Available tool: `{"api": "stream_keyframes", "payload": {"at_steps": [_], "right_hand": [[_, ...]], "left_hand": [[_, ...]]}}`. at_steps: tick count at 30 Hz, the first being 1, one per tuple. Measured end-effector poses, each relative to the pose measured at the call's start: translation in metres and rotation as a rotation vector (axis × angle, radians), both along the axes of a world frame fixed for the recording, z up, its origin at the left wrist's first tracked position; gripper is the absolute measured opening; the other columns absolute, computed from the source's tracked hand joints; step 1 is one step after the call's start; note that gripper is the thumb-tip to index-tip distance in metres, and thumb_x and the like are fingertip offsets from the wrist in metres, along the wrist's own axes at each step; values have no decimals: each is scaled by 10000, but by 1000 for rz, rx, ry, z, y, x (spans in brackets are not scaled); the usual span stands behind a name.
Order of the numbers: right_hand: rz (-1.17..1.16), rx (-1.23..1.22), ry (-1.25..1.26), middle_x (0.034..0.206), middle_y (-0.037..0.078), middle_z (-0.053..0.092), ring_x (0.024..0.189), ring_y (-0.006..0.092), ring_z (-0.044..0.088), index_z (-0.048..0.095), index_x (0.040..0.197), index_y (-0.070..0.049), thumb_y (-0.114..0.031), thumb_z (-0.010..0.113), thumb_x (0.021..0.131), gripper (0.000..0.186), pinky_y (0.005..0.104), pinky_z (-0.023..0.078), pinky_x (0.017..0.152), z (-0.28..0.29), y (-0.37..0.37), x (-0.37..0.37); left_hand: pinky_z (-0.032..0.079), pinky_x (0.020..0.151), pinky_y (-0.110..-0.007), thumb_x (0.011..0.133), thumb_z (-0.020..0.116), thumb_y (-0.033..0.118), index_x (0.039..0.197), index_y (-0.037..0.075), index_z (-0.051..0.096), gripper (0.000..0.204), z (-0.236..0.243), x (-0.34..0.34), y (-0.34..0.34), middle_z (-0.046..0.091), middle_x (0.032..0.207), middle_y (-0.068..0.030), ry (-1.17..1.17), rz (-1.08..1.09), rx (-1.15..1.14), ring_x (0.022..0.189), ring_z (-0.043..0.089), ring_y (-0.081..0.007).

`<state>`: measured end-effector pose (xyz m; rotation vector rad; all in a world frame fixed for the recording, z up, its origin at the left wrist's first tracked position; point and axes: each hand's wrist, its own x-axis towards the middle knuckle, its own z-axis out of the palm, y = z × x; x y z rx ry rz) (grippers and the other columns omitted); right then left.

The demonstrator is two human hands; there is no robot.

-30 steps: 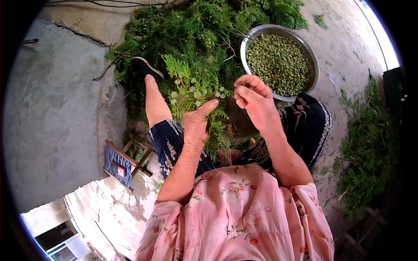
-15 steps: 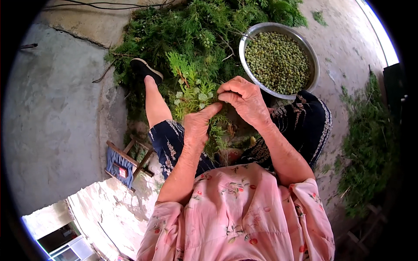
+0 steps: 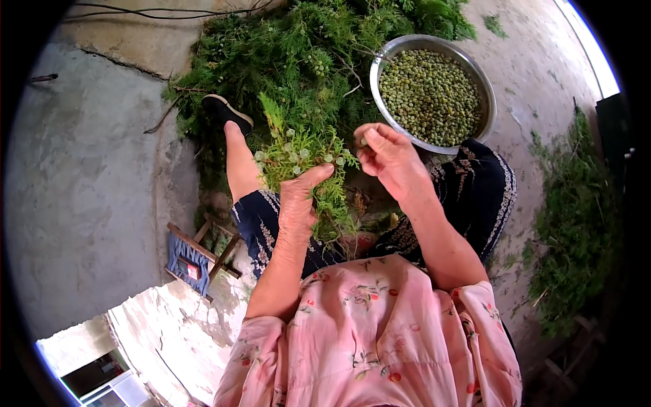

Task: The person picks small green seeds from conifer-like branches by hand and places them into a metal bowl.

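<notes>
My left hand (image 3: 300, 202) is closed around a green arborvitae sprig (image 3: 288, 146), thumb lying along its top. Pale green cones (image 3: 296, 157) cluster among the sprig's scaly leaves. Just right of it, apart from the leaves, my right hand (image 3: 393, 161) pinches a small green cone (image 3: 365, 142) between thumb and fingers; only part of the cone shows. Beyond that hand stands a round metal basin (image 3: 491, 108), holding a thick layer of loose green cones (image 3: 430, 98).
A large heap of cut arborvitae branches (image 3: 271, 74) lies ahead of my legs. More greenery (image 3: 573, 237) is piled at the right. A small wooden stool (image 3: 196, 254) with a blue woven seat stands at the left. Dark cables (image 3: 156, 10) cross the ground at far left.
My right hand has drawn away from the sprig to the right, now with a cone in its fingers. The sprig has shifted slightly in my left hand.
</notes>
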<state>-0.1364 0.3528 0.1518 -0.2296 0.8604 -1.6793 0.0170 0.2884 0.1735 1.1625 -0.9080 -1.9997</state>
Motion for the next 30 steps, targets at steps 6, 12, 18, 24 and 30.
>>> {"api": "stream_keyframes", "payload": {"at_steps": [6, 12, 18, 24, 30], "right_hand": [[119, 71, -35, 587, -29, 468, 442, 64, 413, 579, 822, -44, -249, 640, 812, 214, 190, 261, 369, 0, 2, 14], [-243, 60, 154, 623, 0, 531, 478, 66, 439, 579, 837, -18, -68, 584, 809, 58, 186, 298, 401, -10, 1, -9], [-3, -114, 147, 763, 20, 542, 627, 99, 503, 583, 906, -29, -8, 595, 773, 135, 214, 396, 531, 11, 8, 4], [-221, -162, 1189, 698, 16, 521, 596, 114, 488, 616, 832, -34, -55, 660, 733, 110, 246, 404, 525, 6, -9, 21], [-178, 60, -121, 682, 30, 500, 485, 98, 438, 516, 771, -46, -207, 547, 867, 190, 203, 302, 391, 0, 0, 18]], "left_hand": [[472, 704, -274, 653, 703, 23, 865, -28, 637, 228, -3, 3, -1, 638, 822, -70, -68, -59, 31, 746, 588, -145], [488, 688, -281, 660, 699, 15, 878, -42, 638, 233, 9, -5, 6, 633, 836, -76, -60, -1, -28, 739, 591, -146], [484, 666, -267, 673, 681, -9, 858, -49, 635, 195, 12, -8, 5, 627, 823, -71, -174, 6, -12, 717, 586, -140], [458, 696, -242, 684, 670, -4, 854, -45, 645, 177, 2, -7, 6, 630, 827, -50, -47, -40, -123, 740, 574, -125], [470, 708, -254, 690, 697, 26, 880, -46, 653, 208, 8, -5, 8, 642, 831, -76, -108, -36, -26, 741, 588, -129]]}}
